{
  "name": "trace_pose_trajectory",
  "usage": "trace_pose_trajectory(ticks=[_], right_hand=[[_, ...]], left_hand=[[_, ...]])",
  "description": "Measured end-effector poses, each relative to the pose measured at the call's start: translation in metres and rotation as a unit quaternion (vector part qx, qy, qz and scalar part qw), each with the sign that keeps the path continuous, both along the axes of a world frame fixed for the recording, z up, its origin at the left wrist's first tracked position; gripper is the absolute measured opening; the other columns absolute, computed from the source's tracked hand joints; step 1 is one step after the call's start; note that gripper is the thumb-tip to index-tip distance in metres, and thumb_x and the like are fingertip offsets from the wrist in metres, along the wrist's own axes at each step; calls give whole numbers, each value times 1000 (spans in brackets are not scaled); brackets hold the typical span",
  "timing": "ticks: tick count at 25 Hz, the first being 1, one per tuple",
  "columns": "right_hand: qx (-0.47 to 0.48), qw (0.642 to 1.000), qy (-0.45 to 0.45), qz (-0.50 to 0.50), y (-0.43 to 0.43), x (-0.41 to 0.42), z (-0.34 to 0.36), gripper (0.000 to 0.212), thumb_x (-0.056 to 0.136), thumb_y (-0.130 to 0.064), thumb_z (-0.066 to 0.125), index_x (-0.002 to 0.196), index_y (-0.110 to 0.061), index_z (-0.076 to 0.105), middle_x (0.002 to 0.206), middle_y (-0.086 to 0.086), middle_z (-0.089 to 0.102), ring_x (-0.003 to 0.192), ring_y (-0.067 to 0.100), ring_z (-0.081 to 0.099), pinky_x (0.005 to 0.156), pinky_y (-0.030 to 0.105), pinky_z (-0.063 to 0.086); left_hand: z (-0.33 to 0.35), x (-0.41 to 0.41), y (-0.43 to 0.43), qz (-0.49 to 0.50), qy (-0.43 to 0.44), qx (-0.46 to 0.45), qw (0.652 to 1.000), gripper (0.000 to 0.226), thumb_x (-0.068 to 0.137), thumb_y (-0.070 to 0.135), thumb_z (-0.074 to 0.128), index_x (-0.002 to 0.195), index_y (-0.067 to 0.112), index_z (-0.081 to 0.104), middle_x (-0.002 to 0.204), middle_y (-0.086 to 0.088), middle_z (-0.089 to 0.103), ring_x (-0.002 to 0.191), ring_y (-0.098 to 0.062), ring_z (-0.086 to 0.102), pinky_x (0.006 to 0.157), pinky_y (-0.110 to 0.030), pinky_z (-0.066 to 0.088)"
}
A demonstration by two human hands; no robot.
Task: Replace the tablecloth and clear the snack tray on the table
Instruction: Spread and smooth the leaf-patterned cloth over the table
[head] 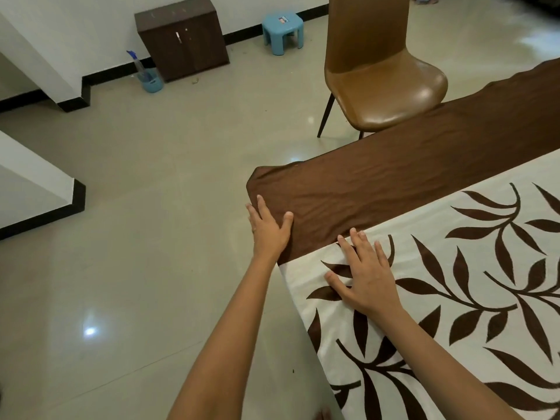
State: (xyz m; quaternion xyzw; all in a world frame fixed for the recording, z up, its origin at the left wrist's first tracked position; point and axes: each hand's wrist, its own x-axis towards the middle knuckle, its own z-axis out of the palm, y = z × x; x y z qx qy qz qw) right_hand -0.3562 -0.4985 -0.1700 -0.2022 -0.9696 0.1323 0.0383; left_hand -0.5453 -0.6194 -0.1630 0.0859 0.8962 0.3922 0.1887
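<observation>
Beige glossy tiles make up the floor (136,237), which fills the left half of the view and carries bright reflections of light. A white wall (91,25) with black skirting runs along its far side.

On the right, the tablecloth (472,298) lies spread over the table: a white field printed with dark brown leafy branches, edged along the far side by a plain brown band (409,177) that is slightly wrinkled. The cloth covers the near-left corner of the table and hangs over its edges.

A tan leather-look chair (385,80) on thin dark legs stands just beyond the brown band, its seat reaching the table's far edge. A dark wood cabinet (181,37) with two doors sits against the wall.

Both bare forearms reach in from the bottom. The left hand (269,228) lies at the corner of the brown band, fingers straight and pointing away, thumb resting on the cloth. The right hand (366,274) presses flat on the white printed part, fingers spread wide, fingertips at the seam with the brown band.

A light blue plastic stool (281,31) stands right of the cabinet; left of it, a small blue bucket (151,81) holds a spray bottle (136,60).
</observation>
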Motion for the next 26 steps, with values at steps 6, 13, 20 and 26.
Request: trace_pose_trajectory(ticks=[6, 13, 20, 26], right_hand=[[0, 1000, -24, 0, 0, -10, -2, 79, 88, -71, 26, 153, -28, 14, 161, 2, 6, 148, 17, -4, 118, 40, -3], [-20, 999, -46, 20, -4, -40, -4, 76, 91, -67, 23, 154, -26, 7, 161, 2, -3, 147, 18, -10, 119, 43, -4], [-53, 998, -26, 10, 31, 48, 18, 71, 91, -64, 23, 152, -33, 2, 159, -5, -11, 146, 12, -16, 120, 38, -2], [-16, 998, -53, 7, 23, 52, -2, 69, 95, -60, 21, 153, -29, 1, 161, 2, -4, 147, 15, -13, 119, 42, -5]], left_hand=[[-9, -15, 17, 45, 97, -121, 987, 82, 94, 55, 38, 154, 12, 2, 160, -17, -3, 147, -37, 4, 119, -44, 13], [-9, -50, 19, 31, 119, -168, 978, 81, 92, 53, 39, 152, 6, 12, 160, -12, 11, 148, -35, -1, 119, -50, 5], [3, 31, 27, -105, 196, -204, 953, 81, 94, 66, 22, 154, 18, -2, 161, -11, -9, 147, -32, -16, 113, -44, -16], [-9, 48, 37, -123, 192, -272, 935, 85, 90, 72, 20, 155, 20, 4, 162, -11, -1, 149, -28, -7, 117, -46, -10]])
